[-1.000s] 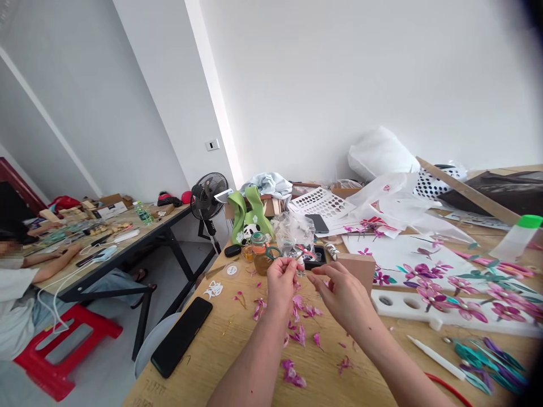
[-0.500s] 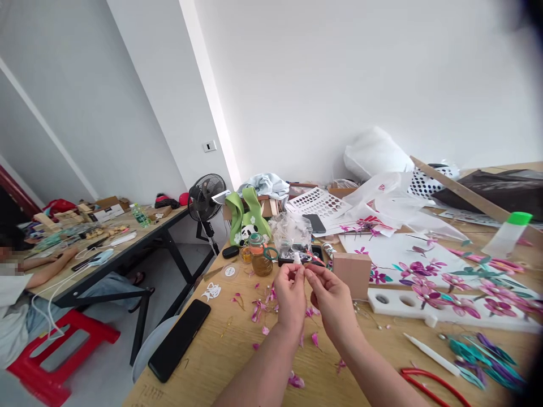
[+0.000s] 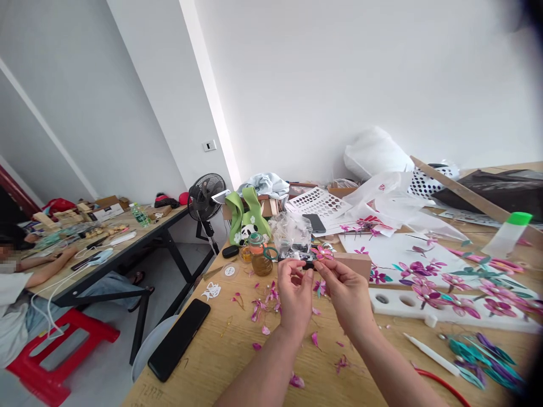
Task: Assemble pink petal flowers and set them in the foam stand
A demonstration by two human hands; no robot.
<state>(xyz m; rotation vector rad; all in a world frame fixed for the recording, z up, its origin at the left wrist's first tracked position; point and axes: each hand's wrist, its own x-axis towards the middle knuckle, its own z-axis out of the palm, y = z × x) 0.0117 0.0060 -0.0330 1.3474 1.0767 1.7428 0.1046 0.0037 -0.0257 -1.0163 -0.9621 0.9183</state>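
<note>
1. Right hand (image 3: 345, 285) is pinching the pink flower (image 3: 322, 252), thumb and fingertips closed on its lower side; flower is sitting just right of frame centre, below mid-height.
2. Left hand (image 3: 297, 294) is working just beside it, fingers curling in. A small dark piece (image 3: 309, 264) is showing at those fingertips; cannot tell whether they are gripping it.
3. Handling, judgement: petals are probably bending easily, so pressure should be staying at the flower's base. Wrists should be resting low, with the left fingertips doing the fine work.
4. Far side is looking tight: glass jar (image 3: 262, 263) and clear plastic bag (image 3: 291, 229) are standing beyond the left hand, wooden block (image 3: 356, 261) is crowding the right knuckles.
5. White foam strip (image 3: 394, 302) is limiting rightward swing; red handle (image 3: 441, 384) is lying near the right forearm, lower right.
6. Easiest room is opening lower centre-left, over the bench (image 3: 229, 350); loose petals (image 3: 266, 308) are scattering there. Black phone (image 3: 180, 339) is lying by the left edge.
</note>
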